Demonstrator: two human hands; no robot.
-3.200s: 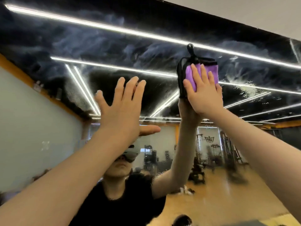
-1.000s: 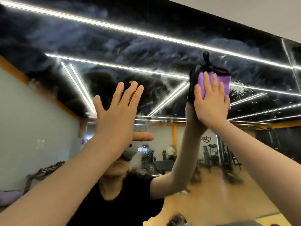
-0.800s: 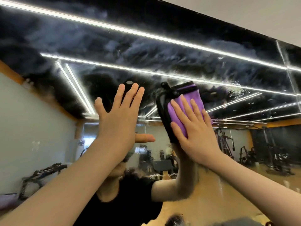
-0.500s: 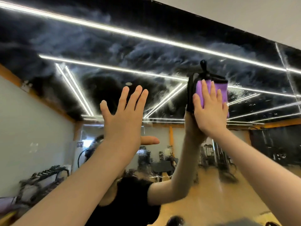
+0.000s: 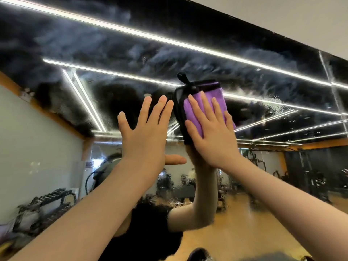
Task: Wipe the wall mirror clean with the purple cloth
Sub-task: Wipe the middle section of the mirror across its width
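Wiping high on the wall mirror (image 5: 244, 76), job partly done

Right hand (image 5: 211, 134) presses the purple cloth (image 5: 204, 102) flat, fingers straight; left hand (image 5: 145, 132) spread open on the glass beside it; hazy smears remain across the upper pane; more passes look needed

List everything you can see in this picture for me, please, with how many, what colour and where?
wall mirror: one, glass smeared with whitish haze, fills nearly the whole view ahead.
purple cloth: one, purple with black edging and a black loop on top, flat against the mirror at centre, under the right hand.
wall strip: one, pale, above the mirror at top right.
reflected light strips: several, white, across the upper mirror.
reflected gym gear: several pieces, dark, low in the mirror.
reflected floor: one, orange-tan, bottom right.
left hand: one, fingers straight and spread, raised left of the cloth.
right hand: one, fingers straight, pressing the cloth.
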